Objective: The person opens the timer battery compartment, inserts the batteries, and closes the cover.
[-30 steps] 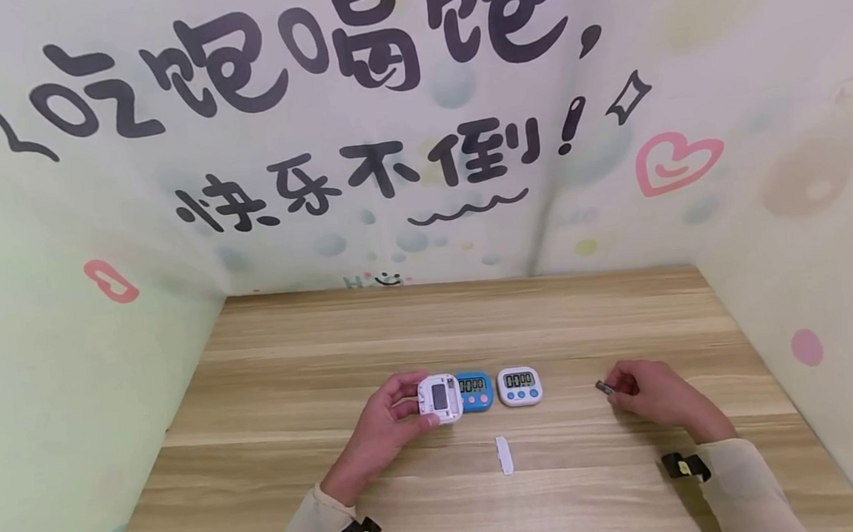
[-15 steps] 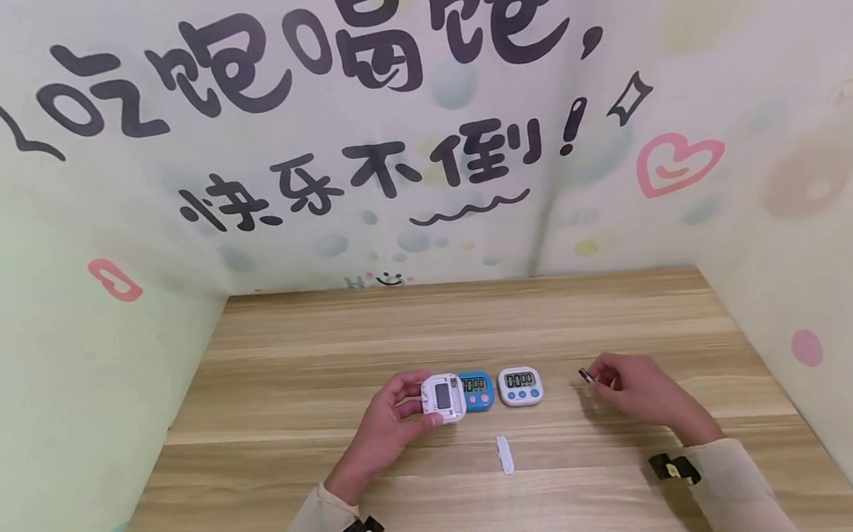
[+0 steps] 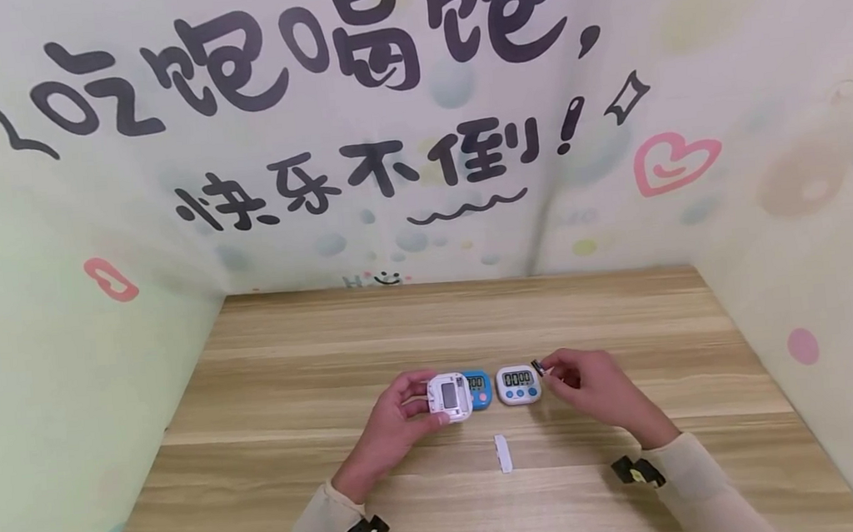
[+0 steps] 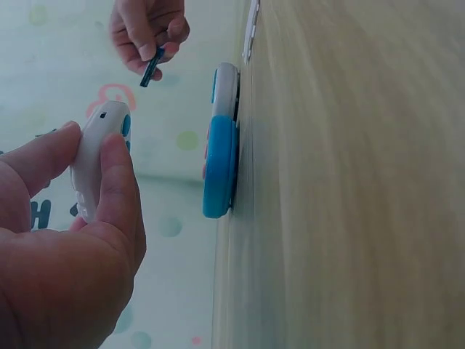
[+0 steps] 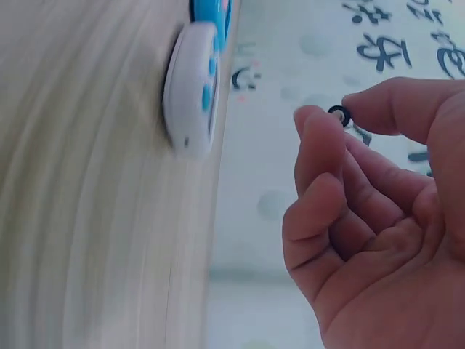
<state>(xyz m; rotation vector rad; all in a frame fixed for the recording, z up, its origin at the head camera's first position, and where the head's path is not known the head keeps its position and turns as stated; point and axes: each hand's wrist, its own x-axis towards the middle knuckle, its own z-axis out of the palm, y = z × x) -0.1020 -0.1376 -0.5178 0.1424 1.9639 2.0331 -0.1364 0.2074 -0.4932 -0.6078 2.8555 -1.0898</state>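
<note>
My left hand (image 3: 393, 419) holds a white digital timer (image 3: 449, 396) above the table by its edges, its back turned up with the battery slot uncovered. In the left wrist view the same timer (image 4: 93, 156) sits between thumb and fingers, edge-on. My right hand (image 3: 589, 383) pinches a small dark battery (image 3: 538, 367) between thumb and fingertips, just right of the second white timer (image 3: 518, 385). The right wrist view shows the battery (image 5: 338, 115) end-on. Partly behind the held timer lies a blue timer (image 3: 479, 389). A white battery cover (image 3: 503, 454) lies nearer to me.
The wooden table (image 3: 289, 335) meets a printed wall (image 3: 305, 250) at the back, with further walls on the left and right. Both standing timers, blue and white, lie face up side by side with their displays showing.
My right hand has carried the battery leftward over the table, up to the white timer. The left hand with its timer has shifted slightly right, covering more of the blue one.
</note>
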